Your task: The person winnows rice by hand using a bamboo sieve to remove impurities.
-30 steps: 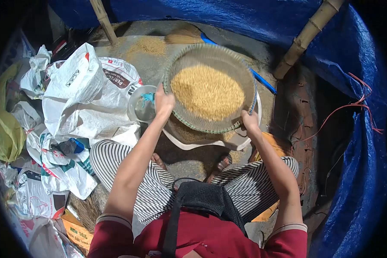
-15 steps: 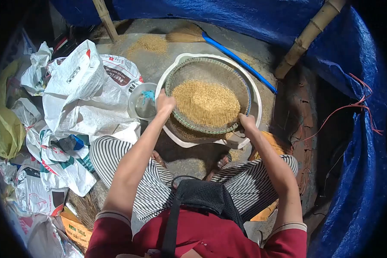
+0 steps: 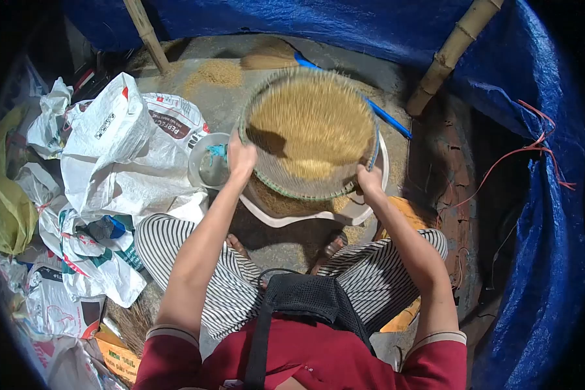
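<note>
Both hands grip a round woven winnowing basket (image 3: 272, 170) by opposite sides of its rim. My left hand (image 3: 242, 159) is closed on its left edge, and my right hand (image 3: 370, 180) is closed on its lower right edge. A blurred mass of golden grain (image 3: 315, 120) is spread through the air over the basket's far half, casting a dark shadow on the weave. Beneath the raised basket sits a white basin (image 3: 281, 220), largely covered, with grain showing inside along its near side.
White printed sacks (image 3: 101, 136) are heaped on the left beside a clear plastic tub (image 3: 211, 166). Behind the basket lie a broom (image 3: 270, 57) with a blue handle and a small grain pile (image 3: 218, 73). Bamboo poles (image 3: 452, 55) and a blue tarp (image 3: 546, 273) border the space.
The basket has risen and its far side has come up over the basin. Its grain, heaped low before, now flies up and spreads toward the far rim. Both hands keep their hold.
</note>
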Tool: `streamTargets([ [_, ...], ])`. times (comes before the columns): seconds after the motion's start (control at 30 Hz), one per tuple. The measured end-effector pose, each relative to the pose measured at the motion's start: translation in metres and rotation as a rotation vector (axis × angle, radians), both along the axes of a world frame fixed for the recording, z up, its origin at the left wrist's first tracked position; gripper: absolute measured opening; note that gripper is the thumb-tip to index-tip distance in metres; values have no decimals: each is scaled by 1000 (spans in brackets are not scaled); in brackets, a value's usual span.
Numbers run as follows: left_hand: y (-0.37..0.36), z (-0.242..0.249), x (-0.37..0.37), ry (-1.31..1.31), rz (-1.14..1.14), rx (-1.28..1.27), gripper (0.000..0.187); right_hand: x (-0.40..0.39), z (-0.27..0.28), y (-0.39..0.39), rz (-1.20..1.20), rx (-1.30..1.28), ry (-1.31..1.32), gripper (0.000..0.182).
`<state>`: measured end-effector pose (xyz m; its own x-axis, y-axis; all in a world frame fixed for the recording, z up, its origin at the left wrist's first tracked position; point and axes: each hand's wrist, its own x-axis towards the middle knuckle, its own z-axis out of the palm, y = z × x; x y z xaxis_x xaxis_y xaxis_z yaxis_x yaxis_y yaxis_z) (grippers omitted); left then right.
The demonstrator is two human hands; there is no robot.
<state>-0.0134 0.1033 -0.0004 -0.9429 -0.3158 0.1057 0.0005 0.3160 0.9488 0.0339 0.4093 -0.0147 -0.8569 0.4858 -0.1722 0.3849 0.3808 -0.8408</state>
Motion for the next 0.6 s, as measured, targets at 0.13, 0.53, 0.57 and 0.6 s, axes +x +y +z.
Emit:
streamTargets([
  [0.13,-1,-19,4,-267,8,-107,44,15,33,-14,14,-211,-281,20],
  [0.53,0,25,-2,218,33,91,45,4,35,-14,30,90,352,16],
  [0.57,-1,14,-4,49,38,80,45,2,31,-12,31,21,180,18],
  [0.6,-1,6,-5,56,45,82,45,-1,31,-10,35,-45,13,19],
])
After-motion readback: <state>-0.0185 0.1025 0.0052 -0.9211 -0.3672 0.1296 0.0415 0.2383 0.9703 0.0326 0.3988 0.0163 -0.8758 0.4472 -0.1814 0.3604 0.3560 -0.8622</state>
